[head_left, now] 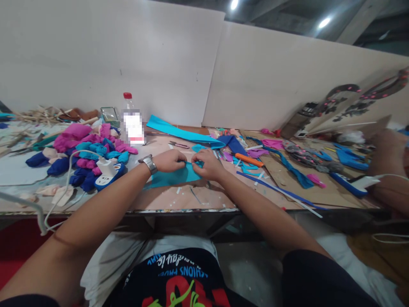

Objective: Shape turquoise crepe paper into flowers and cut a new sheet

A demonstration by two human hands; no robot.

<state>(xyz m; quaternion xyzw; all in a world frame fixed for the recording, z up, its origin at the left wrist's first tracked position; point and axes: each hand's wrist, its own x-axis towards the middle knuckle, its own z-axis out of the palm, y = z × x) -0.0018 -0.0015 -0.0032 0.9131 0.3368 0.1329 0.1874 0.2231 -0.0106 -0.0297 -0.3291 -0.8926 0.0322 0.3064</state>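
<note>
Two bare hands pinch a turquoise cloth at the worktable.
In the head view, the cloth point(172, 177) lies near the front edge of the table point(220, 198), in front of the person's body. The left hand point(168, 161), with a watch point(149, 163) at the wrist, has its fingers closed on the cloth's far edge; the right hand point(208, 165) is closed on the same edge, thumb and fingertips together, just beside it. Beyond the hands lie small snips point(179, 145) and a long bright-blue strip point(182, 131). To the left, a power strip point(110, 177) sits beside a heap of pink and blue fabric bundles point(75, 137), with a red-capped bottle point(128, 102) standing behind. To the right, an orange cutter point(249, 160) lies among fabric scraps.
</note>
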